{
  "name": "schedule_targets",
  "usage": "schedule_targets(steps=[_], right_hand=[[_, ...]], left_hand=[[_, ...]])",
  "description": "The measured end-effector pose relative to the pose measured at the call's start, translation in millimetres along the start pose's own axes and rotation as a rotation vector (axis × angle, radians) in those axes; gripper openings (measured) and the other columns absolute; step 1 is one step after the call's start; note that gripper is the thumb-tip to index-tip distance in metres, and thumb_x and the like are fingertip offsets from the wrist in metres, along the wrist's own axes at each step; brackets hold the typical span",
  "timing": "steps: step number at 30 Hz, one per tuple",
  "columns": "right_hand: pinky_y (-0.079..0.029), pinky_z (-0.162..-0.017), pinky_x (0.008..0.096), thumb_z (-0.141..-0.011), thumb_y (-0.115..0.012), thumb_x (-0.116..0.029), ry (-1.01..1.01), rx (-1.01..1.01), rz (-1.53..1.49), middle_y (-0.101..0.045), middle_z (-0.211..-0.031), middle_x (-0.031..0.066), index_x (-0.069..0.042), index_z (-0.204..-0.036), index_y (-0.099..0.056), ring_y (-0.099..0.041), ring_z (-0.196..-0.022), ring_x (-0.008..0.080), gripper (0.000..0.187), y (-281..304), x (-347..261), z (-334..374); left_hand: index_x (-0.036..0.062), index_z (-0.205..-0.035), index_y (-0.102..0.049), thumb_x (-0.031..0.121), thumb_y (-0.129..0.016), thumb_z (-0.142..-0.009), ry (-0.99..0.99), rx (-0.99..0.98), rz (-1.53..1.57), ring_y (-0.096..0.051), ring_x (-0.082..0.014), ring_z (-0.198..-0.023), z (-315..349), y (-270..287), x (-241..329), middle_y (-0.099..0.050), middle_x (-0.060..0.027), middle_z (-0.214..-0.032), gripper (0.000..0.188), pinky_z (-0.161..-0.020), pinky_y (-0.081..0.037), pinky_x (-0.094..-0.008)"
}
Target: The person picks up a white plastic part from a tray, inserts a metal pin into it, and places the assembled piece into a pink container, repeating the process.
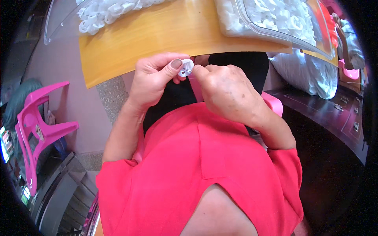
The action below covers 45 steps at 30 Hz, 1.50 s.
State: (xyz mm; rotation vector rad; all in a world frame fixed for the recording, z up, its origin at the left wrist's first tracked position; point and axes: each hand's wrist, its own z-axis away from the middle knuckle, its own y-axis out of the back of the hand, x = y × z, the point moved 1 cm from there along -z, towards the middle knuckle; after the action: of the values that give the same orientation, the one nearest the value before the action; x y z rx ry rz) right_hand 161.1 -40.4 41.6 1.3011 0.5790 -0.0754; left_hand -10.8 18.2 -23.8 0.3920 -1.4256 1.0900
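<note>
With our left grip (151, 78) we are pinching the round white part (185, 68) between thumb and fingers, its face showing upward, just off the near edge of the worktop (189, 33). With our right grip (231, 89) we are holding curled fingertips at its right rim; whether we are grasping anything there, we cannot tell. Ideally we should be bracing firmly leftward and pressing lightly rightward.
</note>
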Motion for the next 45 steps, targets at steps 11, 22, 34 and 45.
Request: schedule_targets(steps=[11, 22, 34, 45], right_hand=[[-0.047, -0.042, 0.0295, -0.072, -0.055, -0.01, 0.22, 0.108, 0.499, -0.059, -0.063, 0.0086, -0.002, -0.073, -0.063, -0.06, -0.051, 0.0162, 0.012, -15.1, -13.4, 1.2], [-0.049, -0.055, 0.0391, -0.073, -0.055, -0.002, 0.085, 0.112, 0.11, -0.059, -0.072, 0.0139, 0.002, -0.095, -0.052, -0.061, -0.064, 0.0308, 0.022, 10.1, 5.9, 5.4], [-0.047, -0.053, 0.0435, -0.076, -0.054, 0.003, -0.008, 0.194, -0.094, -0.057, -0.071, 0.0177, 0.0, -0.103, -0.053, -0.059, -0.062, 0.0367, 0.027, -9.8, 31.7, 34.6], [-0.046, -0.051, 0.042, -0.073, -0.058, 0.005, 0.064, 0.301, -0.178, -0.052, -0.067, 0.0156, 0.002, -0.098, -0.053, -0.058, -0.06, 0.0347, 0.026, -6.3, 30.8, 56.5]], left_hand=[[-0.0022, -0.095, -0.068, 0.01, -0.062, -0.089, 0.019, 0.138, -0.087, -0.059, -0.0079, -0.065, 3.4, -9.9, -9.3, -0.067, -0.0055, -0.079, 0.015, -0.057, -0.048, -0.0207], [-0.0031, -0.096, -0.065, 0.017, -0.059, -0.091, -0.01, 0.081, 0.106, -0.06, -0.0113, -0.065, -3.1, -3.7, 5.7, -0.066, -0.0085, -0.081, 0.021, -0.057, -0.048, -0.022], [-0.0043, -0.103, -0.061, 0.017, -0.056, -0.093, -0.106, 0.09, 0.165, -0.062, -0.0159, -0.067, 1.7, -5.1, 28.6, -0.065, -0.012, -0.084, 0.024, -0.059, -0.048, -0.0255], [-0.0042, -0.102, -0.06, 0.016, -0.056, -0.093, -0.147, 0.055, 0.102, -0.062, -0.017, -0.068, 2.2, -34.7, 47.3, -0.065, -0.0121, -0.084, 0.023, -0.059, -0.048, -0.026]])
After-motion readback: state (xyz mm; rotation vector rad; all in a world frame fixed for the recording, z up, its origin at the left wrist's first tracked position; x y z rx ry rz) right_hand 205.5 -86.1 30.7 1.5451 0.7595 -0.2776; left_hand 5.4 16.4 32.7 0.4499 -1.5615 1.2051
